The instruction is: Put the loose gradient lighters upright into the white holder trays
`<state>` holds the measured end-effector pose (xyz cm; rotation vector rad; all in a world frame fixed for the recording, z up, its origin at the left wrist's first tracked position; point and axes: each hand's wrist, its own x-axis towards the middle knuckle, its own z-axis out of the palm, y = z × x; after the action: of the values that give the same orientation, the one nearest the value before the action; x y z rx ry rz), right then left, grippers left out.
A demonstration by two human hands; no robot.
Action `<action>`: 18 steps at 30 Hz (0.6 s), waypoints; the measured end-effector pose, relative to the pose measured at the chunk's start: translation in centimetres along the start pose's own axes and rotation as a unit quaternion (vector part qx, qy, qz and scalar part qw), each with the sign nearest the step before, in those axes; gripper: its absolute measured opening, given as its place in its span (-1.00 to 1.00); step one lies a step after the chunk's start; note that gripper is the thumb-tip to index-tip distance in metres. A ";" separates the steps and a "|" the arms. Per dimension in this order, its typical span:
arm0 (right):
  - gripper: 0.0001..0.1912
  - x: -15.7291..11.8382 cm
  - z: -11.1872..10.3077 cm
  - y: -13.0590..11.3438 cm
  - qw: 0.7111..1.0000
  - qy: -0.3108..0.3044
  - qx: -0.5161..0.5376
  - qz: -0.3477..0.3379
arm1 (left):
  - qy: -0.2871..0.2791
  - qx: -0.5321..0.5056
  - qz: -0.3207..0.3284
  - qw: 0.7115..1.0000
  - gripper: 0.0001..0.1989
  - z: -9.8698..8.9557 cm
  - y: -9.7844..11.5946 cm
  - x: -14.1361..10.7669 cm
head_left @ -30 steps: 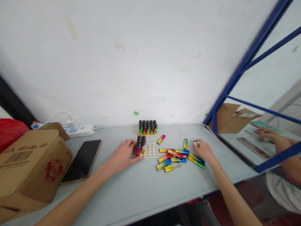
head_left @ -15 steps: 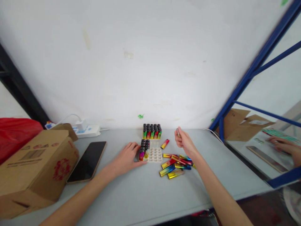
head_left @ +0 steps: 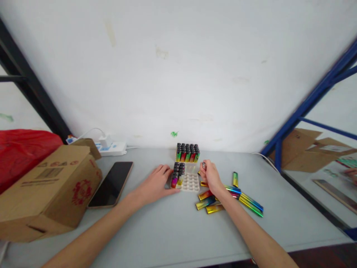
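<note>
On the grey tabletop (head_left: pixel 167 230), my left hand (head_left: pixel 157 181), thumb and fingers apart, rested against the white plastic grid tray (head_left: pixel 192 182); near its right side, my right hand (head_left: pixel 210 175) gripped a largely hidden, metal-topped lighter (head_left: pixel 203 165).

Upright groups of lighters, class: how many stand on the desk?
2. One block stands near the wall; a smaller group stands in the left part of the white tray, beside the left hand. The right forearm covers part of the desk; no third group shows.
</note>
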<state>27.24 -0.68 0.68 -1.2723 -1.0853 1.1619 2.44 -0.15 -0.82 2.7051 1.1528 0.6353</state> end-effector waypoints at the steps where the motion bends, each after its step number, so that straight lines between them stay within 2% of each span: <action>1: -0.51 -0.1 0.0 0.0 1.000 -0.004 0.003 0.004 | 0.000 -0.002 0.001 1.000 -0.44 0.0 0.0 0.0; 4: -0.40 -0.1 0.1 0.1 0.999 -0.035 0.009 0.034 | -0.001 -0.005 0.002 1.000 -0.44 0.0 0.1 0.0; 6: -0.35 -0.2 0.2 0.2 0.998 -0.066 0.009 0.023 | -0.005 -0.004 -0.001 1.000 -0.43 -0.1 0.1 0.0; 8: -0.36 -0.5 0.4 0.1 0.995 -0.090 -0.015 -0.038 | -0.007 -0.001 -0.001 1.000 -0.42 -0.1 0.0 0.0; 11: -0.49 -1.4 0.6 -0.3 0.977 -0.107 -0.110 -0.148 | -0.005 -0.002 0.002 1.000 -0.42 -0.1 0.0 0.0; 13: -0.59 -2.1 0.6 -0.8 0.950 -0.097 -0.192 -0.225 | -0.005 -0.007 0.004 1.000 -0.44 -0.1 0.0 -0.1; 16: -0.71 -3.1 0.8 -1.4 0.892 -0.065 -0.291 -0.340 | -0.003 -0.014 0.002 1.000 -0.45 -0.1 0.1 -0.1; 18: -0.74 -3.6 0.9 -1.6 0.872 -0.058 -0.322 -0.365 | -0.004 -0.018 -0.001 1.000 -0.44 -0.1 0.1 -0.1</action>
<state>25.99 -4.14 2.43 -1.0902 -1.9307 0.2907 2.38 -0.31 -0.71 2.6743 1.1319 0.6382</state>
